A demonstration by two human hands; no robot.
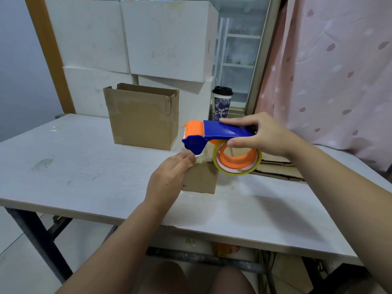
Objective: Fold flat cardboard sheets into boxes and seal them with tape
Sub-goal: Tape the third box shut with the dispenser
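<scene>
The table (74, 166) spans the middle of the frame. At its centre sits a small box (201, 179), with the left hand (169, 179) resting on its upper left edge. Just above it is the tape dispenser (220, 132), held by the right hand (261, 134). Flat sheets (277, 168) lie right of the small box. An open box (142, 119) stands behind, a cup (221, 105) to its right. Stacked boxes (165, 39) fill the upper centre, and a curtain (328, 71) the upper right.
</scene>
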